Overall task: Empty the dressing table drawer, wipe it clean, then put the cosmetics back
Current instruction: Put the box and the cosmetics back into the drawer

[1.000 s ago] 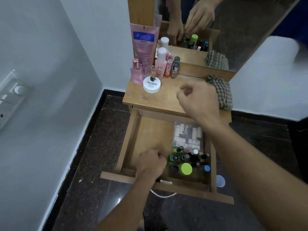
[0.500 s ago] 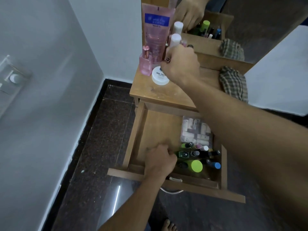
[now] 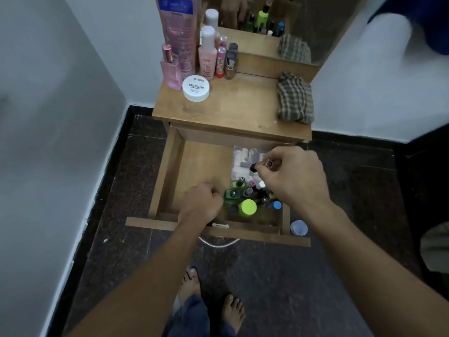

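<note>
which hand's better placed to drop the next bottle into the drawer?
Right. The right hand pinches a small dark bottle directly over the drawer and its bottle cluster. The left hand lies curled on the drawer floor.

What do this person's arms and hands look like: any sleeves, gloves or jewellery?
The left hand and right hand are bare: no gloves, rings, watch or bracelets are visible. Both forearms are uncovered right to the frame edge, so no sleeves show. No markings can be made out on them. Below, blue trouser legs are in view.
</note>
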